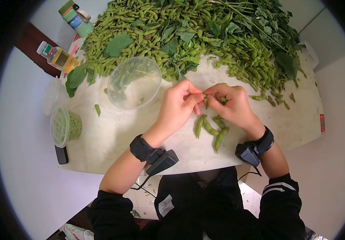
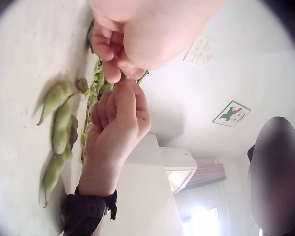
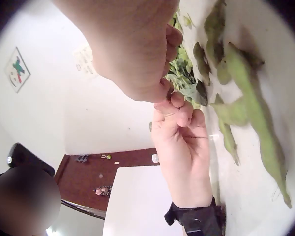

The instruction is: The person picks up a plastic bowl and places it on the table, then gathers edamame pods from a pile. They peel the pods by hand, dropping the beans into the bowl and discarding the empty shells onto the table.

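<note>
Bean pod (image 1: 205, 96), one: pinched between left hand (image 1: 178, 100) and right hand (image 1: 234, 103), fingertips together, above worktop (image 1: 100, 148); shelling is judged in hand; splitting is apparently called for next; loose pods (image 1: 221, 140) are seen near

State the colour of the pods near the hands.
The pods are green, clearest in the right wrist view.

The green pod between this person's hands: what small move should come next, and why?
Probably squeeze the green pod to ease out what is inside. The left hand and right hand meet at it, and the clear tub at the left holds loose green beans. Whether the pod has already split is hidden.
</note>
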A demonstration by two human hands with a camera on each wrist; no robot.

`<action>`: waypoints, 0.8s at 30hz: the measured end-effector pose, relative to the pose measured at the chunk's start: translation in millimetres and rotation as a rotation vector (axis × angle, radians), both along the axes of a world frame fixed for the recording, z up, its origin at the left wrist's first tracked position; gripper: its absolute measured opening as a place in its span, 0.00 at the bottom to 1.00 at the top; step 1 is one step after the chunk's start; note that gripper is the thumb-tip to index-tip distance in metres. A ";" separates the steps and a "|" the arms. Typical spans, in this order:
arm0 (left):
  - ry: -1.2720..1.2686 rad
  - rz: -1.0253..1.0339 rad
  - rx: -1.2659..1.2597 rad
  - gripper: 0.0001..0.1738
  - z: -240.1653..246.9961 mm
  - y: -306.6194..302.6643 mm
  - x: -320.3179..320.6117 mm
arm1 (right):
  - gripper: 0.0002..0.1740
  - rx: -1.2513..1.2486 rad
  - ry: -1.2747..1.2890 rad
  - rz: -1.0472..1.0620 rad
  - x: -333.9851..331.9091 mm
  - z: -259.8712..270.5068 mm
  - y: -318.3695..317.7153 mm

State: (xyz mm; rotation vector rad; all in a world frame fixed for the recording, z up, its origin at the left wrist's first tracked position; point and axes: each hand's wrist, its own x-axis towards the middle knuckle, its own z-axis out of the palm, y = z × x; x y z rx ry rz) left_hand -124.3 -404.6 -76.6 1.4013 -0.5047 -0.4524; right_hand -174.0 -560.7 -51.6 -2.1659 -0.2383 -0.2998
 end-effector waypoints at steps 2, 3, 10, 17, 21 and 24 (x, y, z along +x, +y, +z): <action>-0.015 -0.016 0.027 0.04 1.4 1.0 0.9 | 0.07 -0.018 0.033 0.029 -0.6 2.5 -1.2; -0.030 -0.032 0.053 0.04 2.2 1.6 1.4 | 0.07 -0.017 0.032 0.029 -0.8 1.9 -2.0; -0.026 -0.099 0.042 0.03 2.7 3.0 3.8 | 0.07 0.207 0.234 0.065 -0.6 -1.2 -7.5; -0.057 -0.128 0.049 0.03 2.3 3.8 4.3 | 0.07 0.328 0.333 0.141 0.8 4.7 -9.8; -0.109 -0.134 0.079 0.05 3.0 4.7 4.7 | 0.07 0.336 0.332 0.150 1.8 2.9 -10.4; -0.164 -0.135 0.111 0.07 6.0 5.9 3.9 | 0.07 0.349 0.328 0.165 2.5 1.1 -10.9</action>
